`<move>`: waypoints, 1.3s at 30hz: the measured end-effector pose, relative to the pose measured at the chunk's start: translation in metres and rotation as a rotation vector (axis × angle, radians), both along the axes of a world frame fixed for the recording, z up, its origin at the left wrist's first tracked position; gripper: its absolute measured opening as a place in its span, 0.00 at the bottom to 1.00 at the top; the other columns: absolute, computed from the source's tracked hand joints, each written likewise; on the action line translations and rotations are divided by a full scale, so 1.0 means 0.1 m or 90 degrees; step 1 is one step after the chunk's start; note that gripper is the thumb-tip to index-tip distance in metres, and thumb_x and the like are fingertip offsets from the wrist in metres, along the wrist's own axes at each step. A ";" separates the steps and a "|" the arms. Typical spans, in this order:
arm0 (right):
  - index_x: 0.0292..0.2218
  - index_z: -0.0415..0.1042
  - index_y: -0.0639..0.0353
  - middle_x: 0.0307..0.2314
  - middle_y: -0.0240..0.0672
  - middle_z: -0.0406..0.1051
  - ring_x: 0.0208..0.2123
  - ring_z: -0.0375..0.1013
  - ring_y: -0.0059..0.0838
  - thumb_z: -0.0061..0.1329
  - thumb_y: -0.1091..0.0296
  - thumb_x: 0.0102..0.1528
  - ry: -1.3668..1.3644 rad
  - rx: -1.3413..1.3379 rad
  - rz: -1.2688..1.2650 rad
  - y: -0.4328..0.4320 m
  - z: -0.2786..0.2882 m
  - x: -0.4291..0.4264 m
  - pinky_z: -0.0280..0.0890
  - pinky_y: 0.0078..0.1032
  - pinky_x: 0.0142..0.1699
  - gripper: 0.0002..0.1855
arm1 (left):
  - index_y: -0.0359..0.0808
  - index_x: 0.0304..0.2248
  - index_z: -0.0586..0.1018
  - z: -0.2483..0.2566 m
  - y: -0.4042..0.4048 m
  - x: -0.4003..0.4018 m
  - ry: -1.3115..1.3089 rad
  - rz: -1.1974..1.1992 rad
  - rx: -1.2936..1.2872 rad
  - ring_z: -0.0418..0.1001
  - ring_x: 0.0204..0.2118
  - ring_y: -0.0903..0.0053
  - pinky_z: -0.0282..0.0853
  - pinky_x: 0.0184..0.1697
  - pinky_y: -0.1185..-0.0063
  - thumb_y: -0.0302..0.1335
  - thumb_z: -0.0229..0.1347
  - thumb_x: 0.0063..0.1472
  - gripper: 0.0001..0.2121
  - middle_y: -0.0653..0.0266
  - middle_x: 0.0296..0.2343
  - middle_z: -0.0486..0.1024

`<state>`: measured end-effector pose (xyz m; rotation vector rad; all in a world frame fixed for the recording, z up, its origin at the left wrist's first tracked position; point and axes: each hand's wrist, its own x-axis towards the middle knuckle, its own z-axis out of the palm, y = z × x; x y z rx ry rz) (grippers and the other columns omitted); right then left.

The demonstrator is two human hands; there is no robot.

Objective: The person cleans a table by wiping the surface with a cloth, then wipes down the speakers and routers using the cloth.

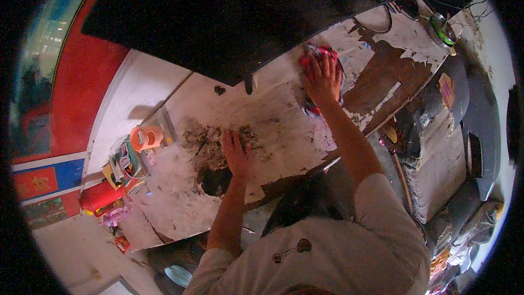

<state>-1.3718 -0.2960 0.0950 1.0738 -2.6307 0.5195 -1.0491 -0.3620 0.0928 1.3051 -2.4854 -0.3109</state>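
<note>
My right hand (pixel 323 82) lies on a bunched red, black and white cloth (pixel 340 74), pressed on a worn table top (pixel 282 139) whose surface layer has peeled off in places. Only parts of the cloth show around the hand, so whether the fingers grip it is unclear. Flat on the same table, over a dark soiled patch (pixel 196 141), my left hand (pixel 237 155) holds nothing, its fingers slightly apart. Close by that wrist is a dark hole or stain (pixel 215 181); which one cannot be told.
A large black panel-like object (pixel 204 20) covers the far side. To the left stand an orange holder (pixel 146 138), a container of small items (pixel 127 159) and a red roll-like object (pixel 100 196). A green and silver can (pixel 442 30) is at the far right corner, near dark cables.
</note>
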 end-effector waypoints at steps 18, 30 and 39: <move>0.36 0.72 0.55 0.42 0.35 0.66 0.47 0.61 0.36 0.46 0.56 0.48 0.076 -0.130 0.217 -0.72 0.01 1.01 0.52 0.43 0.51 0.17 | 0.31 0.51 0.60 -0.11 0.00 0.04 -0.039 -0.030 -0.048 0.45 0.58 0.58 0.44 0.58 0.62 0.44 0.41 0.60 0.27 0.51 0.54 0.49; 0.29 0.72 0.56 0.33 0.40 0.68 0.39 0.65 0.43 0.49 0.52 0.46 -0.348 0.235 0.772 0.88 0.60 1.64 0.53 0.44 0.51 0.17 | 0.31 0.52 0.57 0.10 0.08 0.03 -0.057 -0.019 0.045 0.41 0.60 0.58 0.42 0.59 0.62 0.45 0.41 0.60 0.28 0.52 0.56 0.46; 0.52 0.59 0.40 0.58 0.35 0.41 0.58 0.44 0.40 0.43 0.46 0.49 0.058 0.004 0.420 0.24 0.13 0.93 0.40 0.47 0.59 0.29 | 0.30 0.52 0.60 0.16 0.02 -0.01 -0.061 -0.008 0.069 0.43 0.59 0.59 0.42 0.59 0.63 0.46 0.39 0.60 0.29 0.50 0.56 0.48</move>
